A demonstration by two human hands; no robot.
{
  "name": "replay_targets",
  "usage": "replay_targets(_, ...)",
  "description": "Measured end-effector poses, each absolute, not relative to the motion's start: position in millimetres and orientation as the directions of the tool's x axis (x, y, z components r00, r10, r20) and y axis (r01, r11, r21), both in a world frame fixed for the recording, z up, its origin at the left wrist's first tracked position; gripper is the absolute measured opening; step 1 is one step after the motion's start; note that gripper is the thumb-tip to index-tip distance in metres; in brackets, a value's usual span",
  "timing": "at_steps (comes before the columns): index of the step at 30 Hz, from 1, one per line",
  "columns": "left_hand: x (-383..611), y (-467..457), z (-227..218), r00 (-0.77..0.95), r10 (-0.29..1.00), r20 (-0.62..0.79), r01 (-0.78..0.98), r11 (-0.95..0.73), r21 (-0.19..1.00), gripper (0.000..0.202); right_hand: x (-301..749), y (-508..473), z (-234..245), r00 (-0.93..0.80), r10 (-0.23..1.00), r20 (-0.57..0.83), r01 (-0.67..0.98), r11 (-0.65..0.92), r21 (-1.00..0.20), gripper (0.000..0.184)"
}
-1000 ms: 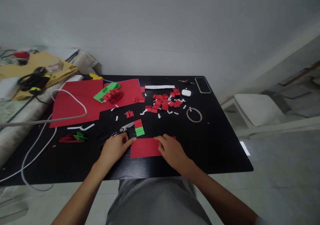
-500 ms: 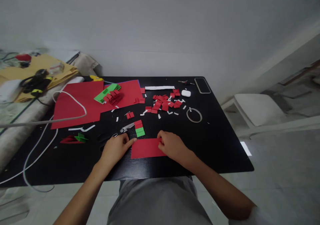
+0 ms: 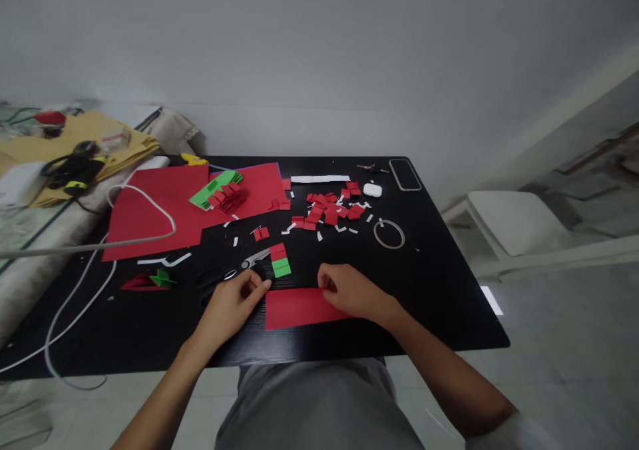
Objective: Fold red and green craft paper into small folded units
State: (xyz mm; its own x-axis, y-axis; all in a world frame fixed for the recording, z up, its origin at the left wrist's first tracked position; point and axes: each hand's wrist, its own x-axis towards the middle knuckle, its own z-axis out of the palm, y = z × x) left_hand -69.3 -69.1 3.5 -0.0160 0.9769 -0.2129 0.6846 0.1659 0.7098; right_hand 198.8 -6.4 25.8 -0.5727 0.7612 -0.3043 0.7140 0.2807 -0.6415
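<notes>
A red paper strip [image 3: 299, 307] lies lengthwise in front of me near the table's front edge. My right hand [image 3: 352, 291] is curled over its right part, thumb and fingers closed at the upper edge; the strip's right end is partly hidden beneath the hand. At the upper left corner is my left hand [image 3: 237, 307], thumb stretched out and index finger bent, with a gap between them. Its thumb tip is just above the corner; contact is unclear. Scissors [image 3: 254, 258] lie beyond the left hand, beside a small folded red and green paper piece [image 3: 280, 261].
Several small red paper pieces [image 3: 329, 214] and white scraps are scattered farther back. Large red sheets [image 3: 154, 210] carry a green stack [image 3: 214, 189] at left. A cable [image 3: 90, 245] crosses the left side. A phone [image 3: 405, 174], white case [image 3: 372, 190] and ring [image 3: 389, 234] lie right.
The red paper strip has shifted slightly toward me. My left thumb now sits just off its corner, and my right hand has moved a little right along the upper edge.
</notes>
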Motion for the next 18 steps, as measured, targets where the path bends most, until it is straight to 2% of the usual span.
replay_targets(3,-68,-73,2,-0.085,0.987,-0.134,0.610,0.158,0.777,0.037,212,-6,22,-0.545,0.795,-0.266,0.557,0.106,-0.824,0.022)
replay_targets(8,-57,-67,1,-0.109,0.992,-0.057,0.495,0.104,0.863,0.035,225,-2,17,-0.440,0.863,-0.249,0.351,-0.090,-0.932,0.023)
replay_targets(12,-38,-52,3,-0.015,0.999,-0.049,0.436,0.051,0.899,0.039,221,-3,15,-0.406,0.850,-0.336,0.148,-0.301,-0.942,0.015)
replay_targets(14,-29,-42,4,0.022,0.999,-0.041,0.401,0.029,0.916,0.035,218,-2,12,-0.436,0.829,-0.349,0.081,-0.351,-0.933,0.015)
replay_targets(18,-17,-15,3,0.066,0.998,-0.006,0.336,-0.017,0.942,0.031,211,8,5,-0.572,0.740,-0.353,0.034,-0.409,-0.912,0.033)
